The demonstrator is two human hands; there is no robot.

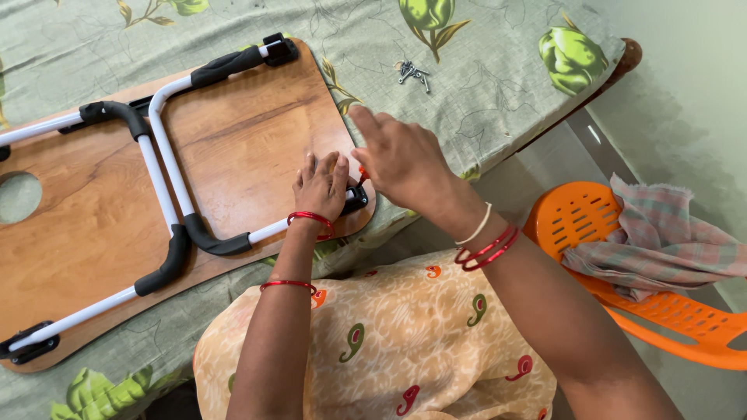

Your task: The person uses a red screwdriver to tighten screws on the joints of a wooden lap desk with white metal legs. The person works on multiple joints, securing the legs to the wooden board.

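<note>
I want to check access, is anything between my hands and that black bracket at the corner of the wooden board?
Nothing visible. The left hand rests on the wooden board beside the black bracket, and the right hand is directly over it.

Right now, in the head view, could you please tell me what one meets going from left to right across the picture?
Round hole in the wooden board → folded white leg with black grips → left hand → right hand → orange plastic chair → checked cloth.
</note>
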